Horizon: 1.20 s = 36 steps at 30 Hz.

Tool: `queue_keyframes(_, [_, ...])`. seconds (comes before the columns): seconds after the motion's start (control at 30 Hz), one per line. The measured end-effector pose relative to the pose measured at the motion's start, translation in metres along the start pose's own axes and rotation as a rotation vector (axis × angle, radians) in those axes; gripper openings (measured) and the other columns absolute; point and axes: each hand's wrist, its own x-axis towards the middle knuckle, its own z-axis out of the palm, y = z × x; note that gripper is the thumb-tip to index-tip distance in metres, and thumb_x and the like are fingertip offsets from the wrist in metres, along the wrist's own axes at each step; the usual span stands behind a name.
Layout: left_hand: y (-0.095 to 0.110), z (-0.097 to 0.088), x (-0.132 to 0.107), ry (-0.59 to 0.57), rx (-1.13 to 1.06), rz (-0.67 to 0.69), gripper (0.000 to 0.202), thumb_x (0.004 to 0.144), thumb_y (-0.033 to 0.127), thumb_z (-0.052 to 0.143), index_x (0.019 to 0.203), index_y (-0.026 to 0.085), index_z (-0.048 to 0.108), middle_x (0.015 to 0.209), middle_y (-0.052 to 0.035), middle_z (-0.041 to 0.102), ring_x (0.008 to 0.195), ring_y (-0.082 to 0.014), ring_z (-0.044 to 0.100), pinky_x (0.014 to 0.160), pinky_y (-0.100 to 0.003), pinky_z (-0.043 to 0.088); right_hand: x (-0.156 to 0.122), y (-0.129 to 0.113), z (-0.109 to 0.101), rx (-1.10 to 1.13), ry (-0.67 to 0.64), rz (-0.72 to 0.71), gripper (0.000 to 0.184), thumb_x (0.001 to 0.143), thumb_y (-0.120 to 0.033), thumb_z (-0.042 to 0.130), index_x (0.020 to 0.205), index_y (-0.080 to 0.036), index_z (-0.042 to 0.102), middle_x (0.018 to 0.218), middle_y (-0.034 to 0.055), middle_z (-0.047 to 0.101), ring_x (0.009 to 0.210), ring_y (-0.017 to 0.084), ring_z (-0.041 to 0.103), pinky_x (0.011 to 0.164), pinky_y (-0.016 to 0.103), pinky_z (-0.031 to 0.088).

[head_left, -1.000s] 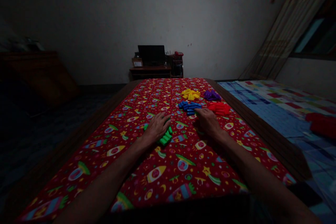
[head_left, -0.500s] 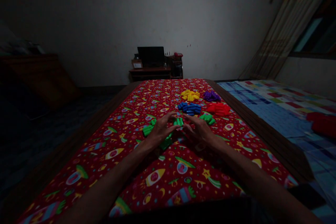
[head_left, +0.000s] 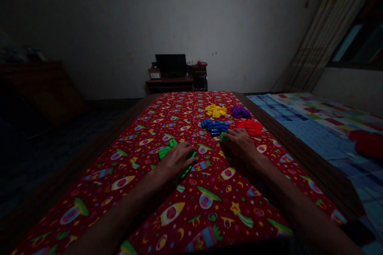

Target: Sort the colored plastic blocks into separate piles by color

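My left hand (head_left: 177,157) is over the left pile of small green tube-shaped pieces (head_left: 164,152). Its fingers curl down around some of them, and a green piece shows below the thumb. To the right, my right hand (head_left: 240,140) rests low over the cloth with closed fingers. Green tube-shaped pieces poke out at its fingertips; the rest of that green group is hidden under the palm. Just beyond this hand lie a blue pile (head_left: 216,126) and a red pile (head_left: 250,127) of similar pieces.
Farther back on the red patterned cloth (head_left: 206,203) are a yellow pile (head_left: 215,110) and a purple pile (head_left: 240,111). A dark monitor (head_left: 171,65) stands on a desk by the wall. At right lies a bed-like surface with checked blue covers (head_left: 299,121).
My hands have moved apart from the middle. The right hand went right with green pieces, covering the right green group; the left hand came down and back over the left green pile.
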Motion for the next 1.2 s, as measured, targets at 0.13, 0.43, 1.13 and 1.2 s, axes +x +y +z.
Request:
queue_keyframes(0.13, [0.005,-0.001,0.002,0.009,-0.119,-0.002,0.031,0.086,0.028,0.061,0.117,0.022,0.06,0.113,-0.0071,0.064,0.102,-0.0212,0.062,0.089,-0.034,0.052,-0.005,0.015,-0.003,0.079,0.031,0.035,0.013,0.088,-0.027,0.058,0.085,-0.018,0.067,0.094,0.0092,0.07,0.092,0.024,0.056,0.078,0.035,0.039])
queue_keyframes(0.43, [0.035,0.007,0.013,0.207,-0.3,0.111,0.047,0.088,0.028,0.059,0.132,0.025,0.044,0.118,-0.007,0.062,0.103,-0.0206,0.063,0.088,-0.035,0.053,-0.006,-0.059,-0.01,0.788,0.073,0.038,0.029,0.091,-0.031,0.053,0.115,-0.02,0.064,0.099,0.0066,0.074,0.081,0.019,0.067,0.071,0.028,0.049])
queue_keyframes(1.13, [-0.036,-0.019,0.017,0.218,-0.155,-0.251,0.026,0.077,0.032,0.061,0.099,0.02,0.069,0.097,-0.0051,0.065,0.086,-0.0198,0.062,0.075,-0.03,0.051,-0.01,0.042,-0.008,0.384,0.052,0.34,0.021,0.076,-0.026,0.064,0.094,-0.017,0.073,0.09,0.008,0.067,0.083,0.02,0.06,0.073,0.03,0.045])
queue_keyframes(1.2, [-0.021,-0.021,0.021,0.25,-0.232,-0.262,0.038,0.075,0.034,0.064,0.112,0.021,0.065,0.099,-0.004,0.066,0.085,-0.0191,0.063,0.073,-0.029,0.051,-0.009,0.036,-0.008,0.397,0.141,0.326,0.024,0.079,-0.03,0.063,0.098,-0.017,0.072,0.094,0.0095,0.066,0.084,0.022,0.06,0.074,0.032,0.046])
